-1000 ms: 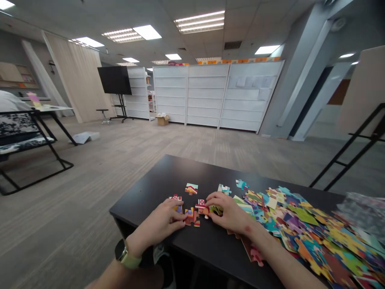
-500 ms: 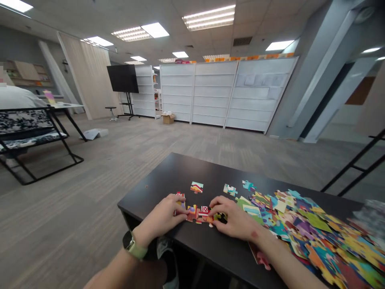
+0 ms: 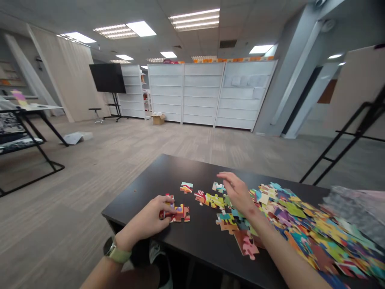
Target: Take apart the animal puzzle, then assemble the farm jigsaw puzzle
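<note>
At the table's left side, my left hand (image 3: pixel 152 216) has its fingers and thumb closed on a small joined group of red and orange puzzle pieces (image 3: pixel 181 213), partly hidden by the fingers. My right hand (image 3: pixel 237 194) is raised over the table, fingers stretched out and nothing visible in them. Near its fingertips lies a pale blue and white puzzle piece (image 3: pixel 218 187). Between my hands is a joined strip with a red barn piece (image 3: pixel 200 196) and yellow-green pieces (image 3: pixel 215 201). A single red-roofed piece (image 3: pixel 186 187) lies just beyond.
A large heap of loose puzzle pieces (image 3: pixel 300 224) covers the right of the black table (image 3: pixel 168 168). Pink pieces (image 3: pixel 249 247) lie near the front edge. A crumpled clear plastic bag (image 3: pixel 351 204) sits at the far right, and a black metal frame (image 3: pixel 337 144) stands behind.
My right hand has let go of the barn piece and lifted away up and to the right. The barn strip now lies apart from the group under my left hand. The view has turned right.
</note>
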Demonstrator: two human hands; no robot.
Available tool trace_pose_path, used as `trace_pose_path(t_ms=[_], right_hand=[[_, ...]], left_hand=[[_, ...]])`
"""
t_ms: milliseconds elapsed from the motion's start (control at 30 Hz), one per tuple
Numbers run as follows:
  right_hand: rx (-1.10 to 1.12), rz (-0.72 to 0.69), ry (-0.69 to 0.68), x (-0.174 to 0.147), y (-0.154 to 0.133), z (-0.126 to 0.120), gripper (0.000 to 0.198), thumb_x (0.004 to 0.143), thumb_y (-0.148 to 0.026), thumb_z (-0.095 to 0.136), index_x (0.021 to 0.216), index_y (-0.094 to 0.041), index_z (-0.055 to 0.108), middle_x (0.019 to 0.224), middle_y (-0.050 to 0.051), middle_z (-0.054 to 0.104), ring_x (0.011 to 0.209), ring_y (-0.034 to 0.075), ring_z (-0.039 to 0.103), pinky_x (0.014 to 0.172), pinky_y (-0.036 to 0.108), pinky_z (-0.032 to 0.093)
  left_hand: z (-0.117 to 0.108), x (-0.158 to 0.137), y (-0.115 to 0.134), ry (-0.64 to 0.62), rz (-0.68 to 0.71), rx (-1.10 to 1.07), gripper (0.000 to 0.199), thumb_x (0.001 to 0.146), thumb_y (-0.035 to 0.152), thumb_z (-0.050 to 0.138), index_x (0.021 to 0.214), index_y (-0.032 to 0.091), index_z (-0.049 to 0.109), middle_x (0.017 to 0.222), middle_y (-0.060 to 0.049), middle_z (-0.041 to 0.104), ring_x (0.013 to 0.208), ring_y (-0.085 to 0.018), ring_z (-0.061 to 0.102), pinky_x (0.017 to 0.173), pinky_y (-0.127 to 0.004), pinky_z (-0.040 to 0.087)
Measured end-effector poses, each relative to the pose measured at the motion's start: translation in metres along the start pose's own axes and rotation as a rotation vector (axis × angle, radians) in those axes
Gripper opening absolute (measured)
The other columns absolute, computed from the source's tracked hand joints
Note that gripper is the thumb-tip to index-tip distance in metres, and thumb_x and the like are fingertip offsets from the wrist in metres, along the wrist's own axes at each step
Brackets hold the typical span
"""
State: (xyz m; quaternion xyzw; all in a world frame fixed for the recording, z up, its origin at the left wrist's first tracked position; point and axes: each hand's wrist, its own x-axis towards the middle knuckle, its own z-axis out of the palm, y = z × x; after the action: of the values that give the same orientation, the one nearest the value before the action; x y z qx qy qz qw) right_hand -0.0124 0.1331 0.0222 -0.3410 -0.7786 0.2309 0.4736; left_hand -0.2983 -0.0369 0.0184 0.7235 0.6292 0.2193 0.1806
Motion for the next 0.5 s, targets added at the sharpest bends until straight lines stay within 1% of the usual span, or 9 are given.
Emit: trace_pose_path(t_ms=[67, 133, 200, 267, 333, 400, 433, 500], right_hand=[[0.032, 0.064, 0.151, 0.011, 0.003, -0.022, 0.029, 0.087, -0.031, 0.05, 0.097, -0.022, 0.075, 0.104, 0.008, 0.074, 0.102, 0.026, 0.066, 0.095, 0.042, 0.048], [0.018, 0.115, 0.257, 0.019, 0.011, -0.042, 0.032, 0.086, -0.032, 0.045, 0.098, -0.02, 0.073, 0.099, 0.009, 0.074, 0.097, 0.025, 0.067, 0.089, 0.041, 0.051], [0.015, 0.158, 0.332, 0.025, 0.02, -0.057, 0.035, 0.084, -0.032, 0.042, 0.098, -0.017, 0.07, 0.097, 0.01, 0.074, 0.093, 0.025, 0.068, 0.084, 0.039, 0.052], [0.015, 0.187, 0.36, 0.027, 0.026, -0.064, 0.037, 0.082, -0.032, 0.04, 0.098, -0.016, 0.069, 0.097, 0.011, 0.074, 0.091, 0.024, 0.068, 0.081, 0.037, 0.053], [0.009, 0.203, 0.337, 0.027, 0.027, -0.064, 0.039, 0.082, -0.032, 0.037, 0.099, -0.016, 0.069, 0.097, 0.011, 0.074, 0.091, 0.023, 0.068, 0.08, 0.036, 0.053], [-0.006, 0.203, 0.247, 0.025, 0.022, -0.058, 0.039, 0.082, -0.031, 0.038, 0.099, -0.017, 0.07, 0.097, 0.01, 0.074, 0.091, 0.022, 0.068, 0.081, 0.034, 0.052], [-0.016, 0.197, 0.17, 0.023, 0.017, -0.054, 0.037, 0.082, -0.03, 0.04, 0.097, -0.017, 0.071, 0.095, 0.008, 0.075, 0.09, 0.021, 0.068, 0.08, 0.033, 0.051], [-0.038, 0.179, -0.04, 0.017, 0.006, -0.045, 0.029, 0.079, -0.028, 0.048, 0.09, -0.019, 0.074, 0.086, 0.005, 0.075, 0.08, 0.019, 0.067, 0.074, 0.03, 0.05]], left_hand=[[0.001, -0.001, -0.001, -0.016, 0.019, 0.023, 0.04, 0.083, 0.014, 0.059, 0.111, 0.036, 0.078, 0.136, -0.006, 0.062, 0.127, -0.028, 0.057, 0.111, -0.043, 0.043], [0.001, -0.002, -0.003, -0.037, 0.045, 0.043, 0.035, 0.089, 0.022, 0.057, 0.115, 0.036, 0.077, 0.14, -0.007, 0.06, 0.131, -0.03, 0.055, 0.112, -0.046, 0.043], [0.0, -0.005, -0.005, -0.067, 0.066, 0.061, 0.034, 0.094, 0.029, 0.054, 0.121, 0.036, 0.073, 0.144, -0.008, 0.056, 0.135, -0.032, 0.051, 0.113, -0.049, 0.042], [0.0, -0.009, -0.009, -0.104, 0.087, 0.081, 0.038, 0.094, 0.032, 0.054, 0.129, 0.037, 0.068, 0.149, -0.007, 0.052, 0.139, -0.034, 0.046, 0.114, -0.051, 0.04], [0.0, -0.012, -0.012, -0.128, 0.107, 0.092, 0.043, 0.095, 0.032, 0.054, 0.136, 0.04, 0.062, 0.153, -0.005, 0.048, 0.142, -0.035, 0.043, 0.115, -0.052, 0.039], [0.002, -0.014, -0.016, -0.127, 0.131, 0.085, 0.045, 0.096, 0.031, 0.052, 0.14, 0.042, 0.057, 0.155, -0.003, 0.046, 0.143, -0.035, 0.04, 0.116, -0.051, 0.038], [0.004, -0.014, -0.018, -0.12, 0.136, 0.077, 0.045, 0.097, 0.03, 0.05, 0.14, 0.042, 0.057, 0.154, -0.003, 0.046, 0.143, -0.034, 0.04, 0.116, -0.051, 0.038], [0.006, -0.012, -0.019, -0.103, 0.13, 0.058, 0.045, 0.099, 0.027, 0.045, 0.139, 0.043, 0.058, 0.152, -0.002, 0.049, 0.143, -0.032, 0.04, 0.116, -0.051, 0.038]])
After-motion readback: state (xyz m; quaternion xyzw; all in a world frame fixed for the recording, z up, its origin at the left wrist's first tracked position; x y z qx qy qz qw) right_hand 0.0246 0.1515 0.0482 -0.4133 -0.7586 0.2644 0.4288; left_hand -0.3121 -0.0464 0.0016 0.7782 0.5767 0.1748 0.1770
